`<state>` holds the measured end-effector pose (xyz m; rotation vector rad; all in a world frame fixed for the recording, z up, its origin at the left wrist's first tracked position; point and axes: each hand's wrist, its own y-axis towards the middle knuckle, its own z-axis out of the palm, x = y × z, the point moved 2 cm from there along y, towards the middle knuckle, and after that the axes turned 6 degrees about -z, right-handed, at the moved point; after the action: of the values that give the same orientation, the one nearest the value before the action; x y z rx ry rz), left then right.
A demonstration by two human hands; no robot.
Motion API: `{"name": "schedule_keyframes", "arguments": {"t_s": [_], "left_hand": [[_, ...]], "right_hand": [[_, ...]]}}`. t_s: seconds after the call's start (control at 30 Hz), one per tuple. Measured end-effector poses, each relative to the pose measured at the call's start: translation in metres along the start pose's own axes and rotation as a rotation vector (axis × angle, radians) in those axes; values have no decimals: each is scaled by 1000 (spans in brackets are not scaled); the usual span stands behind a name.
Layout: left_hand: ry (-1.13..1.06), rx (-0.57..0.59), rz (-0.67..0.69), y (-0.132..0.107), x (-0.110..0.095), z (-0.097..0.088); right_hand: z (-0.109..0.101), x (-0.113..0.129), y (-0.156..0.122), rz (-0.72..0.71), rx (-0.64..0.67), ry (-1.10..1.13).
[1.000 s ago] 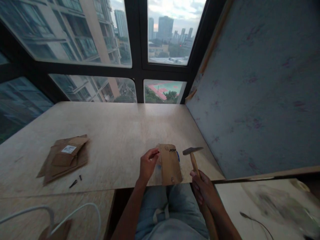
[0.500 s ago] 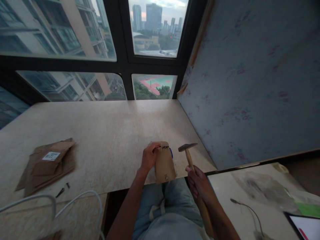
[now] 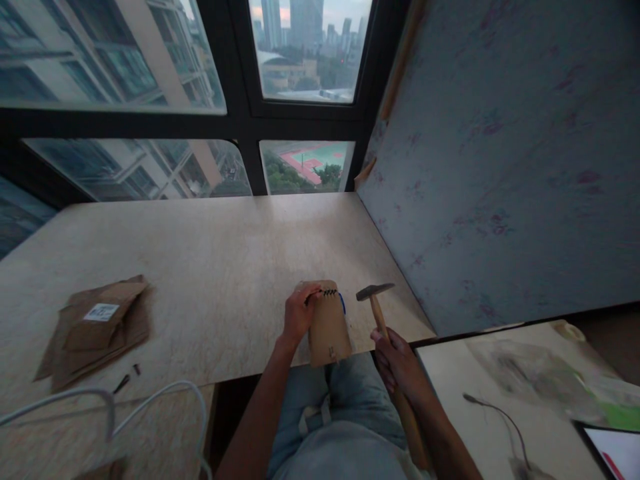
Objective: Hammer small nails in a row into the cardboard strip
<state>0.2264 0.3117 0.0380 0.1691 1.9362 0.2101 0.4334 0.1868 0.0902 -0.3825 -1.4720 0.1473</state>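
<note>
My left hand (image 3: 299, 312) is closed, its fingertips pinched together over the upper left of a brown cardboard piece (image 3: 330, 333). Whatever small thing is between those fingers, I cannot make out. A row of short dark pieces, like screws or nails (image 3: 330, 292), runs across the cardboard near its far end. Something blue (image 3: 343, 303) shows along the right edge of it. To the right, my right hand (image 3: 397, 360) grips the wooden handle of a hammer (image 3: 379, 315). The hammer's metal head is raised to the right of the cardboard, apart from it.
Flat brown paper packages (image 3: 100, 327), one with a white label, lie on the pale tabletop (image 3: 215, 267) at left. Two small dark pieces (image 3: 121, 383) and a white cable (image 3: 185, 385) are nearer. At right, a side table holds a dark cable (image 3: 495, 410) and plastic bags (image 3: 530, 373).
The view has shifted slightly. Both hands, the cardboard and the hammer keep nearly the same places.
</note>
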Motion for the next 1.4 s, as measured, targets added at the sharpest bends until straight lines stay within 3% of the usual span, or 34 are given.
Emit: {"name": "schedule_keyframes", "arguments": {"t_s": [0.5, 0.7, 1.0, 1.4], "left_hand": [[90, -19, 33, -3, 4, 0], [88, -6, 41, -4, 4, 0], [104, -6, 28, -4, 5, 1], [68, -10, -9, -5, 5, 2]], "right_hand": [[4, 5, 0, -7, 19, -7], [10, 23, 3, -56, 78, -71], [30, 57, 9, -206, 272, -236], [32, 28, 37, -332, 354, -552]]}}
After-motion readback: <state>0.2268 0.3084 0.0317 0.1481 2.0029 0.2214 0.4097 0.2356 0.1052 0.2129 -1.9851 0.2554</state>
